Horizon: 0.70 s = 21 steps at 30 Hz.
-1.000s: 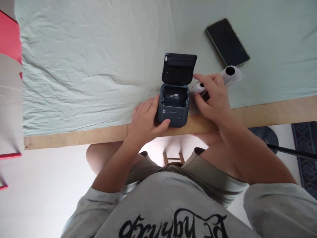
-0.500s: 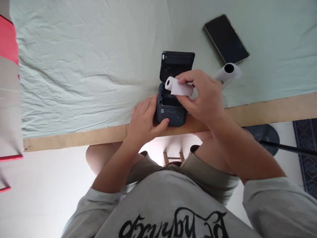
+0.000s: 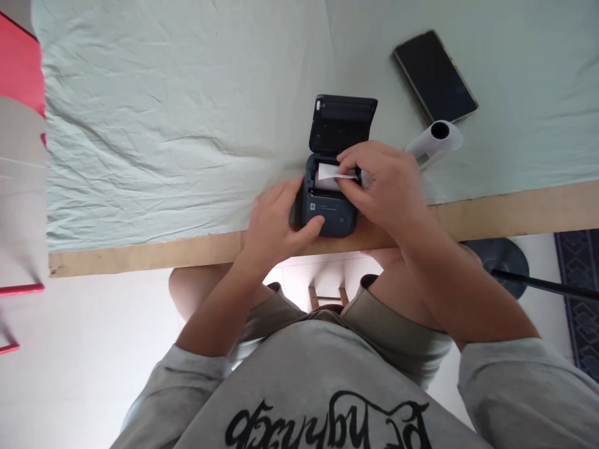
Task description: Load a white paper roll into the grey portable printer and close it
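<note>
Printer (image 3: 331, 223) in left hand's (image 3: 278, 213) grip (paper (image 3: 327, 170) in right hand's (image 3: 387, 182) pinch), on wrinkled cloth (image 3: 187, 125), pale floor (image 3: 107, 349) below.

Dark phone (image 3: 435, 78) on pale cloth (image 3: 187, 125)

We believe this is a room in a home, because the furnishing looks domestic. The bench (image 3: 154, 257) has a light-brown wooden edge and is covered by a wrinkled pale-green cloth (image 3: 187, 93), more like a household cover than a work surface. Below, we find a smooth white floor (image 3: 93, 349) and, at the right, a dark-blue rug (image 3: 584, 299) with diamond figures. The person wears olive-grey cloth shorts (image 3: 402, 330) and a loose grey printed T-shirt (image 3: 327, 362), which are casual clothes. The small dark blue-grey plastic printer (image 3: 330, 218) could also suit an office or a shop, so we cannot be fully certain.
</note>
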Tool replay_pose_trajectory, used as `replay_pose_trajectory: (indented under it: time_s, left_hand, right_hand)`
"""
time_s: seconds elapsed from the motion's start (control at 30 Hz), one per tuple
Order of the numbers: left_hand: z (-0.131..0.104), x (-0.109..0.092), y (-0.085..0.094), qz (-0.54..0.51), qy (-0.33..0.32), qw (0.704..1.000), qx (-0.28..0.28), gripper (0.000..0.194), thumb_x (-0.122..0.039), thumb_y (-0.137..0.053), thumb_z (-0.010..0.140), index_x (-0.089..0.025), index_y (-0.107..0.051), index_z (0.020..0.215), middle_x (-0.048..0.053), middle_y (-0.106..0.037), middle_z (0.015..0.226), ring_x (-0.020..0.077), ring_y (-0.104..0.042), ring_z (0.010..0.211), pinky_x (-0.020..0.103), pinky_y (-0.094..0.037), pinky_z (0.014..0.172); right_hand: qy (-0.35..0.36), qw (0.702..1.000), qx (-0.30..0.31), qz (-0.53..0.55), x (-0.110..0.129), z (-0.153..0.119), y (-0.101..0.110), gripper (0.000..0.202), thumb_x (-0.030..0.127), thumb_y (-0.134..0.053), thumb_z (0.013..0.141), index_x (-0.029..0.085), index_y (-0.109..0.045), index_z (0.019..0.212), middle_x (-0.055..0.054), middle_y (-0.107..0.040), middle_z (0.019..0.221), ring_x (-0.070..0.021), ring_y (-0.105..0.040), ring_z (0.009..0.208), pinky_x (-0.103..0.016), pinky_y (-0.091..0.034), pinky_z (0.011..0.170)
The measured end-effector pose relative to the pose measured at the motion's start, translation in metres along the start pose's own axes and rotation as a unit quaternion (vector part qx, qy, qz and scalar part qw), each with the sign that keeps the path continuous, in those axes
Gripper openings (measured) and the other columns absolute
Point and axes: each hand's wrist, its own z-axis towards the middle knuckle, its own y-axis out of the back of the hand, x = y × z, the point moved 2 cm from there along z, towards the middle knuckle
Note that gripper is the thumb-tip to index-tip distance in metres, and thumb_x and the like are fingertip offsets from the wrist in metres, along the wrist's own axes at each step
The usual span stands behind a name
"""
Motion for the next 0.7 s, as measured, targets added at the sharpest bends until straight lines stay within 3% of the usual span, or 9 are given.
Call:
replay_pose_trajectory:
  time_s: [0.1,0.2,0.33,0.5,0.57,0.63,0.7]
  left_hand:
    - [0.005,0.003,0.001,-0.055,-0.018,0.997,-0.042,0.057,-0.056,-0.05,0.101,-0.015,-0.061,0.139,0.015,-0.072,0.132,0.0311,-0.069,0.123,0.046,-0.055,0.108]
    - [0.01,0.009,-0.005,-0.094,-0.023,0.992,-0.079,0.062,-0.066,-0.045,0.105,-0.019,-0.056,0.144,0.015,-0.068,0.144,0.0291,-0.065,0.135,0.044,-0.052,0.116]
    - [0.016,0.015,-0.017,-0.111,-0.014,0.991,-0.073,0.07,-0.07,-0.041,0.106,-0.018,-0.048,0.151,0.018,-0.063,0.151,0.0304,-0.062,0.141,0.046,-0.05,0.119]
    - [0.018,0.009,-0.018,-0.063,-0.043,0.996,-0.055,0.06,-0.055,-0.047,0.107,-0.017,-0.047,0.153,0.018,-0.061,0.153,0.0302,-0.059,0.143,0.046,-0.049,0.12]
    - [0.018,0.006,-0.016,-0.055,-0.046,0.996,-0.046,0.058,-0.05,-0.047,0.106,-0.017,-0.047,0.153,0.018,-0.06,0.153,0.0305,-0.058,0.143,0.046,-0.048,0.121]
    - [0.018,0.004,-0.014,-0.049,-0.039,0.997,-0.038,0.058,-0.049,-0.046,0.105,-0.017,-0.046,0.153,0.018,-0.059,0.154,0.0318,-0.057,0.144,0.049,-0.046,0.122]
    - [0.018,0.003,-0.014,-0.045,-0.029,0.998,-0.032,0.059,-0.049,-0.045,0.104,-0.019,-0.045,0.154,0.018,-0.058,0.156,0.0334,-0.056,0.145,0.052,-0.043,0.124]
  right_hand:
    - [0.041,0.999,-0.008,-0.002,0.003,-0.003,0.005,0.012,0.018,-0.065,0.088,0.029,-0.061,0.084,-0.003,-0.08,0.101,-0.0277,-0.074,0.099,-0.047,-0.058,0.089]
    - [0.099,0.995,-0.013,0.004,0.009,-0.009,0.006,0.013,0.019,-0.063,0.091,0.029,-0.062,0.084,-0.003,-0.079,0.097,-0.0246,-0.073,0.092,-0.043,-0.057,0.083]
    - [0.149,0.988,-0.012,0.038,0.015,-0.017,0.003,0.014,0.017,-0.064,0.091,0.027,-0.061,0.081,-0.001,-0.078,0.091,-0.0232,-0.072,0.089,-0.043,-0.053,0.081]
    - [0.164,0.982,-0.026,0.087,0.012,-0.021,0.004,0.013,0.024,-0.069,0.091,0.026,-0.061,0.08,0.0,-0.077,0.092,-0.0231,-0.071,0.09,-0.043,-0.052,0.083]
    - [0.141,0.983,-0.047,0.11,0.006,-0.02,0.007,0.007,0.029,-0.066,0.094,0.028,-0.063,0.087,-0.002,-0.075,0.095,-0.0234,-0.07,0.092,-0.044,-0.053,0.086]
    - [0.07,0.988,-0.082,0.107,-0.005,-0.017,0.008,0.004,0.03,-0.059,0.096,0.03,-0.063,0.098,-0.004,-0.072,0.103,-0.0254,-0.069,0.102,-0.045,-0.054,0.091]
    - [-0.004,0.988,-0.109,0.109,-0.017,-0.016,0.005,0.02,0.033,-0.058,0.094,0.032,-0.058,0.114,-0.006,-0.069,0.125,-0.0274,-0.068,0.114,-0.047,-0.055,0.093]
